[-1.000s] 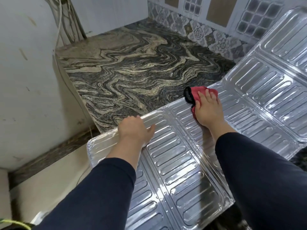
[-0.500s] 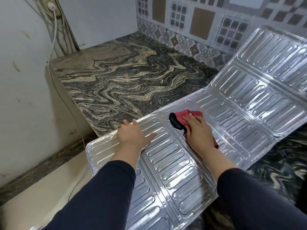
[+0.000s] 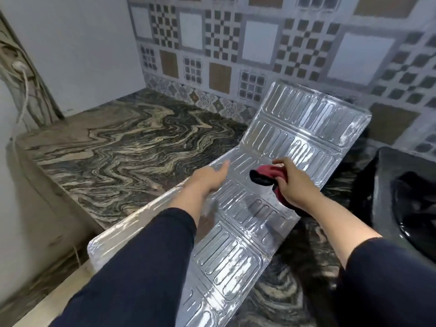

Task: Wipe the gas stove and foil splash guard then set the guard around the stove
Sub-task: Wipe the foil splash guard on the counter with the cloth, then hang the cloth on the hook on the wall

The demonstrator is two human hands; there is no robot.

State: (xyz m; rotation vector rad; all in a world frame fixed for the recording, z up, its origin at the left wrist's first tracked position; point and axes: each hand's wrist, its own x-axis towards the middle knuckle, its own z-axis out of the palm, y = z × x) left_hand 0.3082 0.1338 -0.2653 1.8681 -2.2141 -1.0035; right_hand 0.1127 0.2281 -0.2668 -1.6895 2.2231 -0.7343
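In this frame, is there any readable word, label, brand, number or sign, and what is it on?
None can be read.
Foil splash guard: only embossed ribs, no lettering.
Wall tiles: checker and floral patterns, no writing.
Red cloth in the right hand: no visible tag.
Black gas stove at right: no marking visible; blurred.

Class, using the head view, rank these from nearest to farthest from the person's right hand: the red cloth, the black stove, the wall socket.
1. Red cloth: gripped in the right hand.
2. Black stove: just right of it.
3. Wall socket: far left, on the wall.
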